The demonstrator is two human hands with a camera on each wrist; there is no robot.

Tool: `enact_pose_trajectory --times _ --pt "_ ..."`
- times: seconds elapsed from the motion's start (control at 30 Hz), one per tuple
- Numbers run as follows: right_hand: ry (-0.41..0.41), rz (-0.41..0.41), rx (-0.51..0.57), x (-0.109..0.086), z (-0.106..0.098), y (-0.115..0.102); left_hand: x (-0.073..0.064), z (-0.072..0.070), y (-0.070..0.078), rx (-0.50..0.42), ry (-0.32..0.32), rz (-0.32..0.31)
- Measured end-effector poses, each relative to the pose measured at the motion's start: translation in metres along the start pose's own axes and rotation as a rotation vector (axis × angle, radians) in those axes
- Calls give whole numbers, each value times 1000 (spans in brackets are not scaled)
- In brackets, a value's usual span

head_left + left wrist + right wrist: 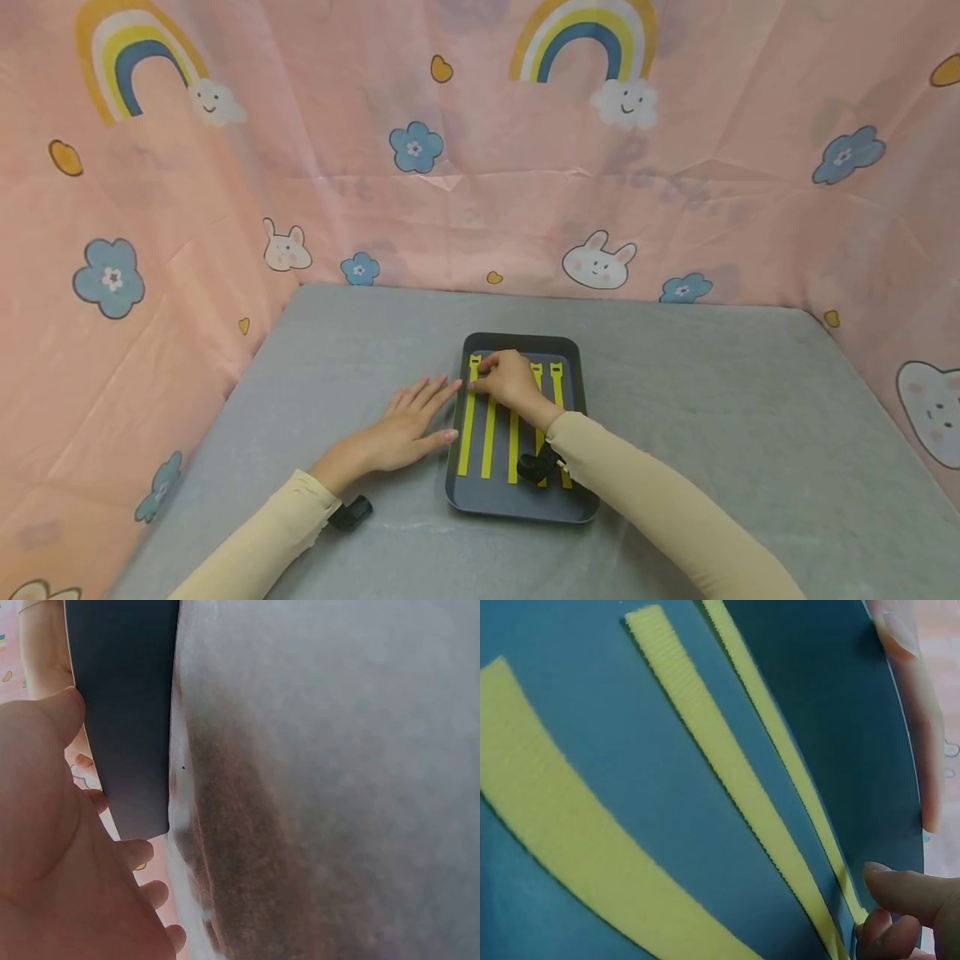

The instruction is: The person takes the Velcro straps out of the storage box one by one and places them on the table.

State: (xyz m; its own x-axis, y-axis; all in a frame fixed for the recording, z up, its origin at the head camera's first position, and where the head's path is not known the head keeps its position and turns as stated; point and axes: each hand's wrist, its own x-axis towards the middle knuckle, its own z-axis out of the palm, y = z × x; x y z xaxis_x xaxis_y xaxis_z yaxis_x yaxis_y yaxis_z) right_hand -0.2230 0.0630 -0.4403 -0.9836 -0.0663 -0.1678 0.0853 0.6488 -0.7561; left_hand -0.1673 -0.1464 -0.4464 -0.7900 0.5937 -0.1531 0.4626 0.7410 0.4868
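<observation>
A shallow dark grey tray [517, 510] lies on the table, with several flat yellow straps [487, 442] lengthwise in it, side by side. The straps have slotted heads at the far end. My right hand [513, 379] reaches over the tray; its bent thumb and fingers [907, 892] pinch near the head of the leftmost strap [780, 742], which otherwise lies along the tray's left wall. This hand covers the heads of the middle straps in the head view. My left hand [405, 429] rests at the tray's left rim, fingers spread, thumb and index fingertips at the edge.
Grey cloth covers the table [712, 400] beneath the tray. A pink curtain [480, 200] printed with rainbows, rabbits and flowers hangs at the back and both sides. Dark bands with small devices [351, 512] sit at both wrists, the right one over the tray.
</observation>
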Motion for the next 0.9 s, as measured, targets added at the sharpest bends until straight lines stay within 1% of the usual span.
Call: enact_pose_trajectory --times 0.37,0.63,0.9 --pt "48 -83 -90 -2 3 -1 0 0 1 -9 0 -3" --pt "61 -109 -134 -3 5 -3 0 0 0 -18 -2 -7" --pt "68 -132 -163 -1 8 0 1 0 -1 -9 -7 -8"
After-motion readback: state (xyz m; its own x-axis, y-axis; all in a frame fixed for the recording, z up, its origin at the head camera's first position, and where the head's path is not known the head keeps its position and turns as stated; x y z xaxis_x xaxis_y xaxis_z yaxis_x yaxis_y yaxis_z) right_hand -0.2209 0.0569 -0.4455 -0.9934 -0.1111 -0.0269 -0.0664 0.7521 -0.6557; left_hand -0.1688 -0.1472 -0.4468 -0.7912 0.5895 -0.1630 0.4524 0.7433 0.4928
